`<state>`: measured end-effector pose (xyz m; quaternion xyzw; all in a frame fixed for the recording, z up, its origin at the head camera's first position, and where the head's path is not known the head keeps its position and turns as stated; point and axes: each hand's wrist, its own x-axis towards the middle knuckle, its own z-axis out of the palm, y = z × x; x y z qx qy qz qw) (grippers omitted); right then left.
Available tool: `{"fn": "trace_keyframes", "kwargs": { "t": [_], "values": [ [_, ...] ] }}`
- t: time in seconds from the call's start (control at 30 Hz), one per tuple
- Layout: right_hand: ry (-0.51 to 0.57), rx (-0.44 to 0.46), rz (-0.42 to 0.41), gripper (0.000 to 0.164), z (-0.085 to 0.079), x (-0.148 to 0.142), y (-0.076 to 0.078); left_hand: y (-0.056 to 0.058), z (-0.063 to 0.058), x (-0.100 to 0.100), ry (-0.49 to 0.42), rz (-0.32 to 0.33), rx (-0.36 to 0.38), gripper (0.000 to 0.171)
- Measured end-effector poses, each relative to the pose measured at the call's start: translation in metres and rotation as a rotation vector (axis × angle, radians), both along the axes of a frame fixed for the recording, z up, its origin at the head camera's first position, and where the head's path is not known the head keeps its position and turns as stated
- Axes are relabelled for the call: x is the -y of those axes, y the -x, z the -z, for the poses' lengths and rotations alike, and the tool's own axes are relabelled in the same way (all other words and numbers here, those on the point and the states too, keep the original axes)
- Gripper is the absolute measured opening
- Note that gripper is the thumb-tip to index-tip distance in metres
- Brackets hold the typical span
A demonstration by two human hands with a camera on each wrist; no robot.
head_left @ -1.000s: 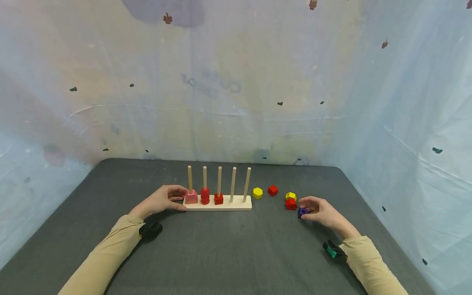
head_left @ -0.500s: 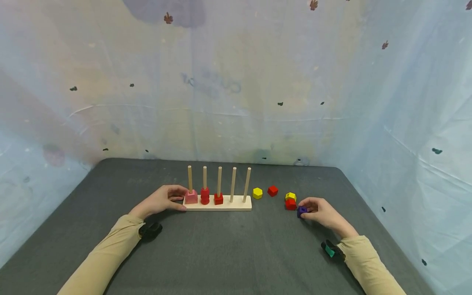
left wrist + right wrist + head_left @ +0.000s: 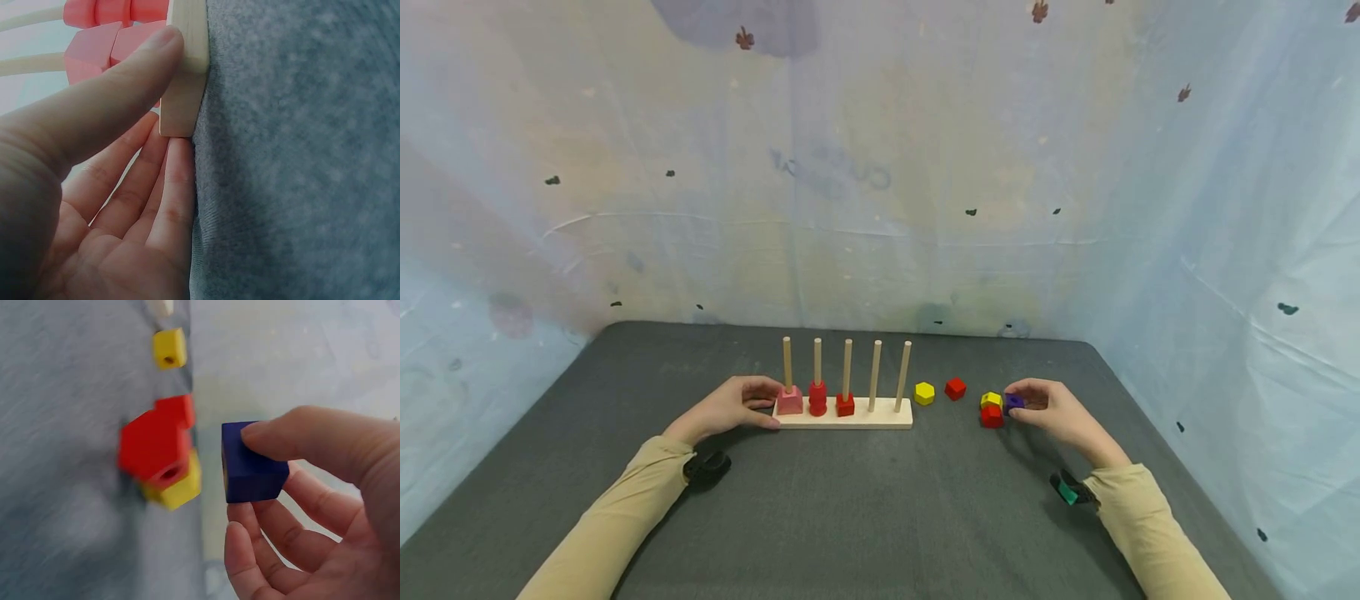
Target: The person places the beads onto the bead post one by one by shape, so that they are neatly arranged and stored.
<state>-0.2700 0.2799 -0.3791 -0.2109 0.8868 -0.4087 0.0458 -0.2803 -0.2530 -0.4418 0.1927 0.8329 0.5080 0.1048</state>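
Purple block (image 3: 250, 465) pinched between thumb and fingers, the right hand (image 3: 1058, 410) is just beside a yellow block (image 3: 991, 399) and a red block (image 3: 992, 417) at the right of the tabletop (image 3: 850, 517). In the right wrist view the block looks raised off the cloth, though how far I cannot tell. The left hand (image 3: 722, 410) grips the left end of the wooden base (image 3: 880, 421), thumb at the front corner, beside the pink block (image 3: 789, 402) on the leftmost peg (image 3: 787, 367).

To handle this well, I would lift the purple block straight up before any sideways travel, since its neighbours sit close enough to be knocked (whether those two touch, their overlap hides). A light pinch on opposite faces should do; the block looks rigid, so squeezing harder would likely gain little. On the left, low, even pressure seems best, as a nudge could jog the base.
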Motion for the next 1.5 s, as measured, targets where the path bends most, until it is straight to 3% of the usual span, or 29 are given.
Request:
{"fn": "trace_keyframes", "kwargs": {
  "t": [0.17,0.43,0.73,0.87,1.0,1.2,1.5],
  "values": [
    [0.026,-0.049,0.017,0.031,-0.017,0.018,0.007,0.000,0.000,0.001,0.020,-0.003,-0.011,0.064],
    [0.137,-0.053,0.026,0.032,-0.053,0.065,0.016,-0.001,-0.002,0.000,0.022,-0.010,-0.012,0.062],
    [0.316,-0.182,-0.036,0.036,-0.073,0.118,0.026,0.000,0.000,0.000,0.012,0.000,-0.023,0.061],
    [0.393,-0.189,-0.081,0.033,-0.081,0.145,0.018,0.001,-0.002,-0.001,0.011,0.001,-0.012,0.061],
    [0.397,-0.184,-0.130,0.031,-0.090,0.171,0.001,0.001,-0.003,-0.004,0.017,-0.002,-0.008,0.061],
    [0.393,-0.214,-0.172,0.031,-0.090,0.200,-0.010,0.002,-0.002,-0.002,0.023,0.006,-0.013,0.061],
    [0.444,-0.222,-0.175,0.031,-0.081,0.220,-0.010,0.001,-0.004,-0.004,0.013,0.003,-0.011,0.061]
  ]
}}
